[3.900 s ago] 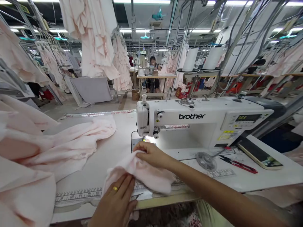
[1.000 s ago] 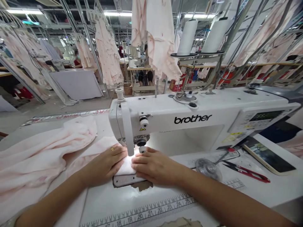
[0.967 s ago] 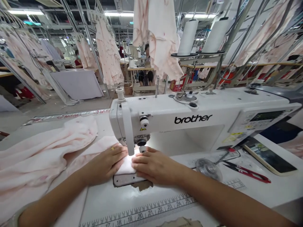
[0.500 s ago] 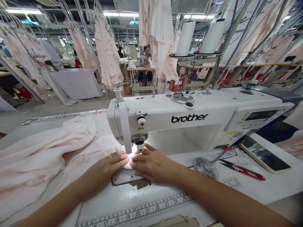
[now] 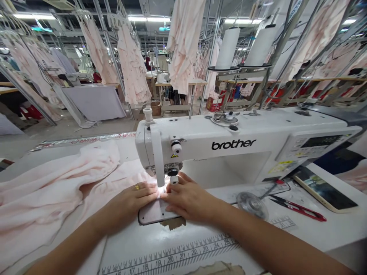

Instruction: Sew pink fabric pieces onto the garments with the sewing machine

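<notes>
A white Brother sewing machine [image 5: 197, 147] stands in front of me, its lamp lighting the needle area. Pale pink cloth [image 5: 126, 172] lies under the needle and spreads to the left. My left hand [image 5: 139, 198], with a yellow ring on one finger, rests flat on this cloth just left of the needle. On the needle's right side, my right hand [image 5: 190, 196] presses down with its fingers stretched forward and thumb apart. The fingertips of both hands nearly meet at the presser foot, which glare and fingers partly hide. Little of the cloth's near edge shows above the metal plate [image 5: 153, 214].
Right of my forearm lie red-handled thread snips [image 5: 299, 208], a phone [image 5: 323, 187] and a clear round disc [image 5: 252, 204]. A printed ruler [image 5: 172, 259] runs along the table front. Thread cones [image 5: 228, 47] stand behind the machine. Pink garments [image 5: 132, 65] hang beyond.
The cloth edge that showed between my fingers in front of the needle has moved back toward the needle. Both hands stay beside it. The view has shifted slightly.
</notes>
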A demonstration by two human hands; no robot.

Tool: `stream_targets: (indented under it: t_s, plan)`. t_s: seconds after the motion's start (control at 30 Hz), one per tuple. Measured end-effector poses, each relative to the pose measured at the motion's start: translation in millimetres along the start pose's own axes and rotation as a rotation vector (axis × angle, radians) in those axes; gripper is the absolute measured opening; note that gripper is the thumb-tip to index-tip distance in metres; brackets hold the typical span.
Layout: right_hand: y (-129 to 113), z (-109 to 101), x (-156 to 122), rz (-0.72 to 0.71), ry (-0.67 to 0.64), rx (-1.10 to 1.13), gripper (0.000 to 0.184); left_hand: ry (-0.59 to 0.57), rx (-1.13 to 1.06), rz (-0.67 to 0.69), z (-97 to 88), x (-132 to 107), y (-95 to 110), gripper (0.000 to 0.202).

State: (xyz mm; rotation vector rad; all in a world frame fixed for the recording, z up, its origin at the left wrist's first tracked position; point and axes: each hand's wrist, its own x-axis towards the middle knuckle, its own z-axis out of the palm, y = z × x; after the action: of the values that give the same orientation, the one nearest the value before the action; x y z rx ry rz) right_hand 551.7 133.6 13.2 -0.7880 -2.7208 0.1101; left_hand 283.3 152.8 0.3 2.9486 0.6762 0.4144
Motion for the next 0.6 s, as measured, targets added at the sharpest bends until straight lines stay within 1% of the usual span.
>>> stream_targets:
  t_s: [0.07,0.13,0.23,0.3,0.4,0.5,0.6]
  plan:
    - [-2,1,1,0.011,0.006,-0.031,0.021,-0.029,0.002,0.011,-0.2,0,-2,0.047]
    - [-2,2,2,0.04,0.019,-0.062,0.024,-0.045,0.009,-0.013,1.3,1,-4,0.048]
    - [-1,3,2,0.103,0.011,-0.074,0.033,-0.022,0.001,-0.096,5.4,4,-6,0.049]
    - [0,4,2,0.124,-0.005,-0.055,0.035,0.001,-0.007,-0.155,8.7,6,-7,0.047]
    - [3,4,1,0.14,-0.002,-0.027,0.034,0.013,0.004,-0.212,13.0,7,-7,0.044]
    - [6,5,-1,0.16,0.008,-0.009,0.03,0.026,0.012,-0.237,15.0,7,-7,0.044]
    - [7,5,-1,0.161,0.004,-0.006,0.026,0.015,0.02,-0.255,14.8,6,-6,0.044]
